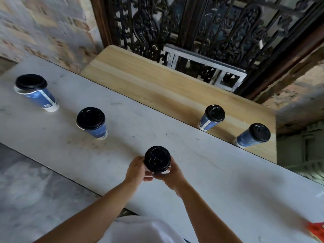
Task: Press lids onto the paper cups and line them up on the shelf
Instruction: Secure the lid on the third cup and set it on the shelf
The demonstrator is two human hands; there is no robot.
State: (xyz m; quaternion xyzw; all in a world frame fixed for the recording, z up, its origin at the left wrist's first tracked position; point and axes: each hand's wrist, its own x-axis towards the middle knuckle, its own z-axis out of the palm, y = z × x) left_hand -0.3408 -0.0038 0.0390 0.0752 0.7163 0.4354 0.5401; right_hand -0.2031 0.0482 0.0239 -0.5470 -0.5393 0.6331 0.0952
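Worktop's near edge — left hand and right hand grip a lidded cup, seemingly pressing it shut; shelf next.

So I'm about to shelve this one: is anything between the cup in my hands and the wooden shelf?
Nothing visible. The held cup has bare table up to the shelf; two shelved cups stand right, two table cups left.
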